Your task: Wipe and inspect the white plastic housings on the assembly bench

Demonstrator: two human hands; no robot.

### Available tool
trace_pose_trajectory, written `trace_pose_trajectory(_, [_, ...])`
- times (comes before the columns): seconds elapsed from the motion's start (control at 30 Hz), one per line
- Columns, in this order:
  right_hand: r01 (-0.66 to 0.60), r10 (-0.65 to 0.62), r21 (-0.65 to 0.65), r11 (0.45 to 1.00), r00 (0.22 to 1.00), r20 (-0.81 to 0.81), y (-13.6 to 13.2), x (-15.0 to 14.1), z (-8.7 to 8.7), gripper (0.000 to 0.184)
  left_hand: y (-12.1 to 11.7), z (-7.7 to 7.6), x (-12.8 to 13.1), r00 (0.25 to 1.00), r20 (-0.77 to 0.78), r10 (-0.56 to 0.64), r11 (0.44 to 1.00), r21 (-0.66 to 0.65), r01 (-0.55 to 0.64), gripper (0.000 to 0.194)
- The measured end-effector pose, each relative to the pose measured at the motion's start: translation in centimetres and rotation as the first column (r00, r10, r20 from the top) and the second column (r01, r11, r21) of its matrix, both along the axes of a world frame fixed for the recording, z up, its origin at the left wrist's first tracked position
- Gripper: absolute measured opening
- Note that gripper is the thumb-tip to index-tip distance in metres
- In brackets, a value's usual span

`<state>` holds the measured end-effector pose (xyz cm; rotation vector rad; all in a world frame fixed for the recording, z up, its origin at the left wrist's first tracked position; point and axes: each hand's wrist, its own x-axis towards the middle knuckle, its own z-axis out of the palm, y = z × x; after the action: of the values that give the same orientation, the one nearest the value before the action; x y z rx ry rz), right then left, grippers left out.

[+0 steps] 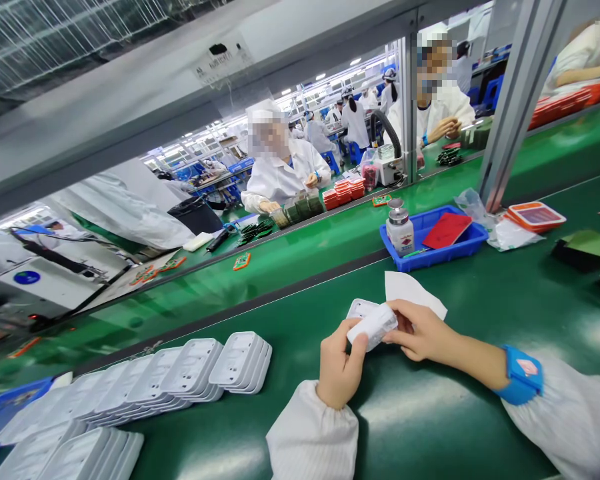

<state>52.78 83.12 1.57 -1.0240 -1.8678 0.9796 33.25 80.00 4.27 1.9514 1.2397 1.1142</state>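
A person in white sleeves works at a green bench [430, 413]. The left hand [339, 367] and right hand [420, 331] together hold a small white plastic casing [373, 326] just above the bench, near its middle. The left fingers curl around the casing's lower end, thumb pressed on top; the right fingers pinch its upper end along with a white wipe [411, 292]. A blue wristband [521, 375] circles the right wrist. To the left, overlapping rows of white casings [190, 370] lie flat. Beyond, a blue tray [460, 248] holds a white dispenser bottle [399, 229]. Co-workers sit opposite.
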Motion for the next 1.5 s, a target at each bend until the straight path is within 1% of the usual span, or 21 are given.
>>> trace_pose_trajectory(0.1, [0.023,-0.023,0.018,1.000,1.000,0.000,0.1,0.0,0.0,0.026,-0.1,-0.1,0.1,0.999,-0.031,0.029,0.999,0.030,-0.028,0.029])
trace_pose_trajectory(0.2, [0.060,-0.060,0.067,0.996,0.998,-0.002,0.0,0.0,0.3,0.023,0.0,-0.3,0.2,0.998,-0.050,0.043,0.998,0.051,-0.041,0.030])
trace_pose_trajectory(0.33, [0.102,-0.100,0.165,0.981,0.995,-0.019,-0.3,-0.1,0.6,0.021,0.2,-0.5,0.3,0.996,-0.092,-0.017,0.995,0.093,0.025,0.030])
trace_pose_trajectory(0.4, [0.098,-0.094,0.221,0.970,0.995,-0.030,-0.5,-0.1,0.6,0.019,0.1,-0.5,0.4,0.991,-0.128,-0.044,0.992,0.112,0.058,0.032])
trace_pose_trajectory(0.5, [0.083,-0.069,0.283,0.955,0.996,-0.058,-0.9,-0.2,0.7,0.015,0.1,-0.6,0.6,0.986,-0.159,-0.054,0.989,0.128,0.075,0.035])
trace_pose_trajectory(0.63, [0.082,-0.060,0.319,0.944,0.995,-0.078,-1.1,-0.3,0.7,0.013,0.1,-0.8,0.8,0.986,-0.156,-0.054,0.986,0.145,0.077,0.034])
trace_pose_trajectory(0.8, [0.078,-0.046,0.386,0.919,0.995,-0.092,-1.0,-0.4,0.7,0.010,0.2,-0.9,0.8,0.988,-0.145,-0.043,0.991,0.122,0.061,0.032])
trace_pose_trajectory(1.03, [0.062,-0.045,0.445,0.893,0.998,-0.048,-1.0,-0.3,1.0,0.013,0.1,-1.0,0.8,0.990,-0.135,-0.026,0.992,0.118,0.042,0.030])
trace_pose_trajectory(1.13, [0.059,-0.044,0.409,0.911,0.998,-0.046,-1.3,-0.2,1.1,0.013,0.1,-0.9,0.8,0.990,-0.141,-0.013,0.989,0.141,0.033,0.029])
trace_pose_trajectory(1.23, [0.038,-0.025,0.263,0.964,0.998,-0.051,-1.6,-0.1,1.2,0.012,0.2,-0.9,0.7,0.986,-0.164,-0.004,0.976,0.215,0.040,0.030])
trace_pose_trajectory(1.3, [0.032,-0.021,0.159,0.987,0.997,-0.069,-1.7,-0.1,1.4,0.015,0.3,-0.9,0.6,0.982,-0.189,-0.003,0.962,0.269,0.055,0.031])
trace_pose_trajectory(1.4, [0.040,-0.035,0.048,0.998,0.994,-0.100,-1.6,-0.1,1.7,0.022,0.3,-0.8,0.6,0.976,-0.216,0.011,0.947,0.316,0.059,0.030])
trace_pose_trajectory(1.5, [0.001,-0.006,-0.034,0.999,0.990,-0.142,-1.4,0.0,1.9,0.026,0.3,-0.8,0.6,0.976,-0.214,0.034,0.947,0.318,0.036,0.028])
